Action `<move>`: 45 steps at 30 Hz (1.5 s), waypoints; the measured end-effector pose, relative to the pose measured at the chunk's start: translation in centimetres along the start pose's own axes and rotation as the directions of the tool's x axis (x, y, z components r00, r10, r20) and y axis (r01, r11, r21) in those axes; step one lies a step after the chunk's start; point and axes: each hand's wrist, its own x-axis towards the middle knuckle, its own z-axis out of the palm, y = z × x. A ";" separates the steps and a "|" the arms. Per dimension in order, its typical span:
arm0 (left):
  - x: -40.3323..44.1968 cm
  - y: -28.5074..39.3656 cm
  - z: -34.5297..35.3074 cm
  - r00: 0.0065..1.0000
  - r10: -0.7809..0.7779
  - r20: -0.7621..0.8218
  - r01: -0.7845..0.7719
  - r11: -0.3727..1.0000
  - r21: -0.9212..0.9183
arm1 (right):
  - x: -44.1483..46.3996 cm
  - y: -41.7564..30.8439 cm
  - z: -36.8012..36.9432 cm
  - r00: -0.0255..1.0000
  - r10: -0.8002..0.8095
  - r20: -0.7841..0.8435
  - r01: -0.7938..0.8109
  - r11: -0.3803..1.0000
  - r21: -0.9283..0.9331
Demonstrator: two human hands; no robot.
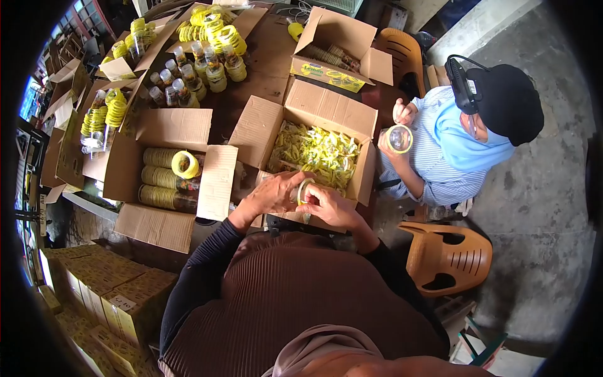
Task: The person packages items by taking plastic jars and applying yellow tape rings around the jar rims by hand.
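Observation:
My left hand is closed around the far side of a clear plastic cup with a pale round rim. My right hand has its fingers bent at the same rim, gripping it from the right; the cup's lower part is mostly hidden by my fingers. Both hands are over the near edge of an open cardboard box filled with small yellow-and-clear packets. To the left, another open carton holds rows of stacked yellow-rimmed cups, with one cup lying on top.
Across the table, a person holds a clear cup. A printed carton stands at the back, and stacked cups at the back left. An orange chair is at right; closed cartons are at lower left.

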 end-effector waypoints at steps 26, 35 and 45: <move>-1.9 -5.3 6.3 0.878 0.123 0.462 0.310 0.588 -0.747 | -1.0 -0.8 3.1 0.825 -0.563 -0.050 0.473 0.735 -0.486; -1.3 -1.6 1.5 0.995 0.033 0.097 0.019 0.872 -0.489 | -0.6 -1.2 1.1 0.965 -0.204 -0.163 0.160 0.956 -0.244; -0.7 -1.8 3.5 0.982 -0.003 0.191 0.095 0.876 -0.473 | -1.9 1.3 0.8 0.990 -0.086 -0.114 0.097 0.991 0.095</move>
